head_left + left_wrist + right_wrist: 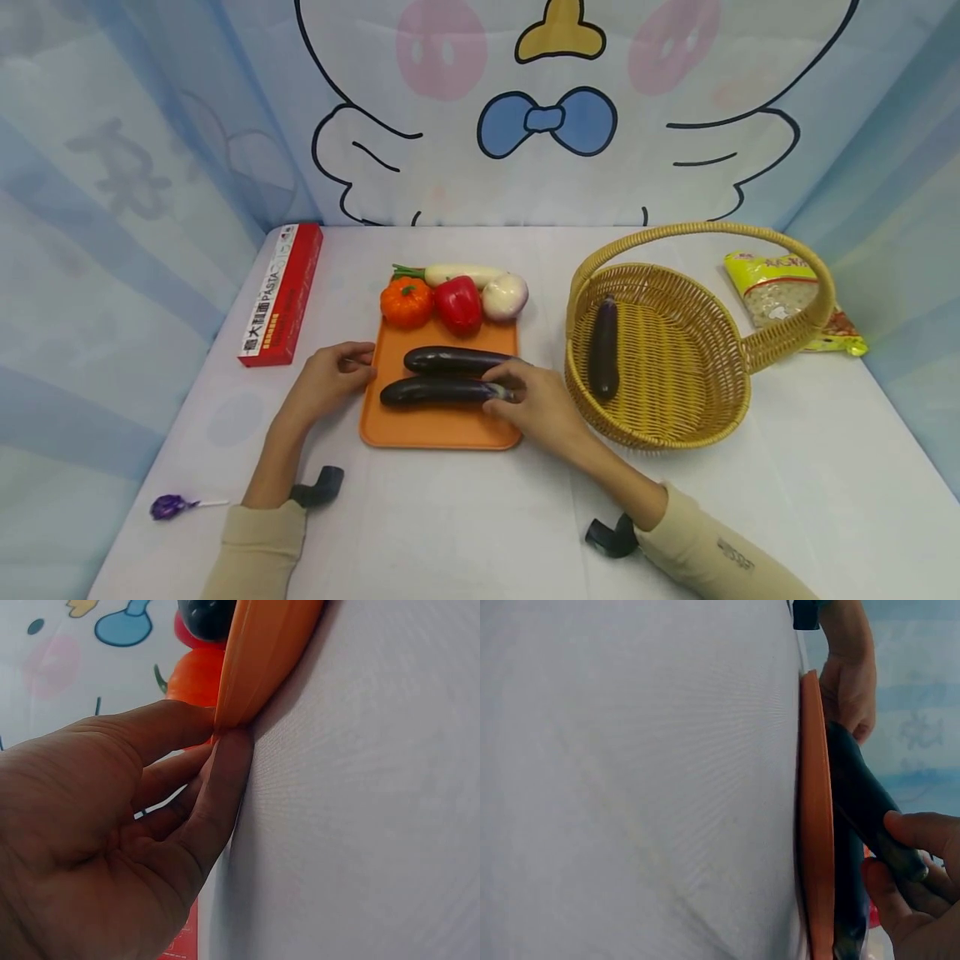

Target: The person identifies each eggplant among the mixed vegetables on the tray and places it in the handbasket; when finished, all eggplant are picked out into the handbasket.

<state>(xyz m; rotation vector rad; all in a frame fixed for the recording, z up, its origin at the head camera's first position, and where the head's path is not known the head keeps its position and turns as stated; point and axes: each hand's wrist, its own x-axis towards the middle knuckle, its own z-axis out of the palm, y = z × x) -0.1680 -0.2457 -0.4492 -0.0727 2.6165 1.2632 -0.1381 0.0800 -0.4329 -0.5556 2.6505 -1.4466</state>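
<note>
Two dark purple eggplants lie across an orange tray [442, 433]. My right hand [540, 408] pinches the narrow end of the nearer eggplant [431, 392] between thumb and fingers. That same eggplant [862, 787] slants in the right wrist view, its gripped end lifted off the tray. Just behind it rests the farther eggplant [453, 360]. At the tray's left edge, my left hand [333, 379] holds the rim; the left wrist view shows thumb and finger [232, 754] closed on the tray wall [259, 660]. A third eggplant [603, 350] lies in a wicker basket [723, 417].
At the tray's back sit an orange pumpkin-shaped vegetable [407, 302], a red bell pepper [458, 305], a white-purple round vegetable [506, 297] and a white radish [461, 273]. A red pasta box [288, 300], a purple lollipop [169, 506] and a yellow food bag [780, 292] lie around.
</note>
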